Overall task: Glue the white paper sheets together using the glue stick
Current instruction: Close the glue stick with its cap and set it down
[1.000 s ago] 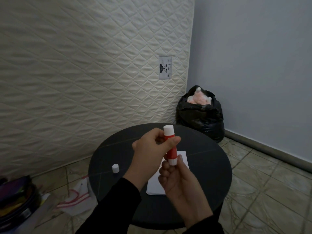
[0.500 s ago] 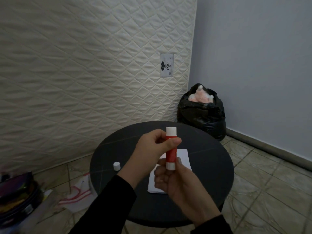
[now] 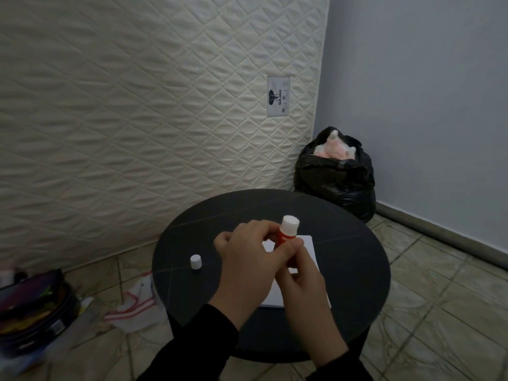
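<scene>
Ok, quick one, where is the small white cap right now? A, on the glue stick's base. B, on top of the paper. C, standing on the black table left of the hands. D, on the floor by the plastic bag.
C: the small white cap stands alone on the black table, left of the left hand, apart from the paper.

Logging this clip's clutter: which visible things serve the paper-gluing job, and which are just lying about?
Job: glue stick held by left hand and right hand; white paper sheets; small white cap; round black table.

Lying about: black bag; mattress; pouch and plastic bag on floor.
</scene>
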